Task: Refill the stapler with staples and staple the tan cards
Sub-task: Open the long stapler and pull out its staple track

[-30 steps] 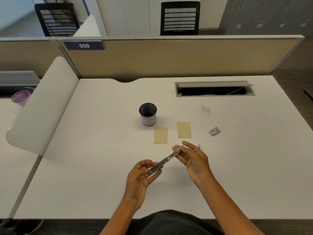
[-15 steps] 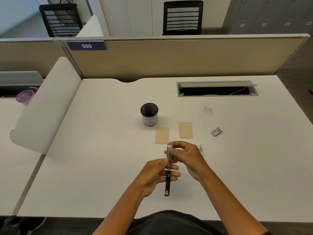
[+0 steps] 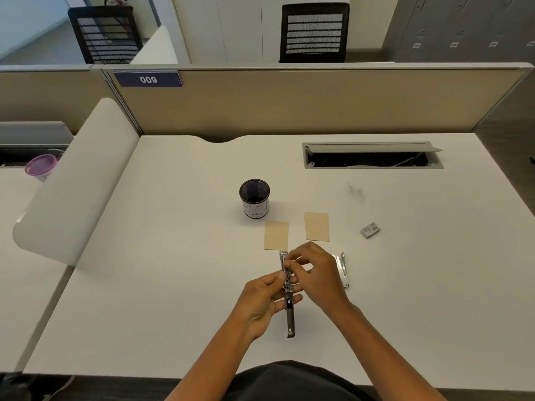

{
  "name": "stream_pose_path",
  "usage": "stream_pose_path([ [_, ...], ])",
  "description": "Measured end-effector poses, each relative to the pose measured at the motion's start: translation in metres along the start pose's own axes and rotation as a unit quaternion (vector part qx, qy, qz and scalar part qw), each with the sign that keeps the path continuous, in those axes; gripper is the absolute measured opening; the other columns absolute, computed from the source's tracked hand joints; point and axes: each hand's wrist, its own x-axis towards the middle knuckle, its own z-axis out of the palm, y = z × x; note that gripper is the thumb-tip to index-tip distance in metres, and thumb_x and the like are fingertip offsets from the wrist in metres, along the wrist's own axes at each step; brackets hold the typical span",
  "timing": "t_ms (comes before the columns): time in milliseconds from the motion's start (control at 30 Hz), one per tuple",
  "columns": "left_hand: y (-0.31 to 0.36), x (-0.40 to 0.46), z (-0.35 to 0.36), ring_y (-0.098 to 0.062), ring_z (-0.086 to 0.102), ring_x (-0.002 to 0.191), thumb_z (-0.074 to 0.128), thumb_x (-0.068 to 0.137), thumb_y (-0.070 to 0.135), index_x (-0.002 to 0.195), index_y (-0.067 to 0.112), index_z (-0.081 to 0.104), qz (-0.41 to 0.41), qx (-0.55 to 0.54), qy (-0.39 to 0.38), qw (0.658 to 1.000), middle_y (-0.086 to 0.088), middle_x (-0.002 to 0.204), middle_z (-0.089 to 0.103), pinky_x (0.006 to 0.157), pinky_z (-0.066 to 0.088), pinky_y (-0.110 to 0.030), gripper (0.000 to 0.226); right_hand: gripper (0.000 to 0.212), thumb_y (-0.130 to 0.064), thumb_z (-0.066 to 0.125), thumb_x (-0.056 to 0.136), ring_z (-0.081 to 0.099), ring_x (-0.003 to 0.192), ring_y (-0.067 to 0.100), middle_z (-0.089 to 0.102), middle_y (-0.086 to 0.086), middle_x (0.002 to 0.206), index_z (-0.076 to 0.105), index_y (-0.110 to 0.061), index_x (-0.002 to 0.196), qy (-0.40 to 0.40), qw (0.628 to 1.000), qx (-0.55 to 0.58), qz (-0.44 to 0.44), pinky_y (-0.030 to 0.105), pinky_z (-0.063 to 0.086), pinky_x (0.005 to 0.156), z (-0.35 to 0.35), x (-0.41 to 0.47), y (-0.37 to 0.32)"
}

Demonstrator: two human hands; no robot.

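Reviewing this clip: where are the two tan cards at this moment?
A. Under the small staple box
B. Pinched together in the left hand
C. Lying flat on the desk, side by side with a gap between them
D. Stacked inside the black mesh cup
C: the left tan card and the right tan card lie flat and apart on the desk, just beyond both hands, which hold the stapler.

left hand point(image 3: 265, 302) grips stapler point(image 3: 289, 308) | right hand point(image 3: 314, 273) pinches top
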Motion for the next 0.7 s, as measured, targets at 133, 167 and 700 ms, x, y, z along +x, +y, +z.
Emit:
stream_pose_path([
  [133,-0.001,0.001,-0.001,-0.039,0.079,0.109,0.073,0.092,0.025,0.11,0.008,0.085,0.002,-0.006,0.014,1.0,-0.022,0.118,0.08,0.097,0.064,-0.053,0.028,0.012,-0.011,0.075,0.092,0.068,0.09,0.007,0.064,-0.014,0.096,0.072,-0.023,0.092,-0.056,0.998,-0.018,-0.01,0.029,0.061,0.071,-0.001,0.005,0.002],
  [167,-0.001,0.002,-0.001,-0.04,0.079,0.109,0.071,0.096,0.022,0.112,0.005,0.084,0.0,-0.016,0.02,1.0,-0.023,0.118,0.08,0.098,0.064,-0.053,0.026,0.012,-0.011,0.073,0.093,0.067,0.091,0.008,0.063,-0.014,0.096,0.071,-0.022,0.093,-0.07,0.997,-0.021,-0.01,0.033,0.062,0.073,-0.001,0.006,0.003],
  [700,-0.007,0.006,-0.007,-0.035,0.083,0.094,0.067,0.103,0.011,0.115,-0.005,0.078,-0.034,-0.123,0.069,0.989,-0.026,0.107,0.081,0.074,0.069,-0.043,0.023,0.006,-0.011,0.065,0.098,0.056,0.093,0.011,0.057,-0.007,0.097,0.063,-0.016,0.094,-0.131,0.987,-0.073,-0.064,0.031,0.054,0.083,0.002,-0.003,0.0],
])
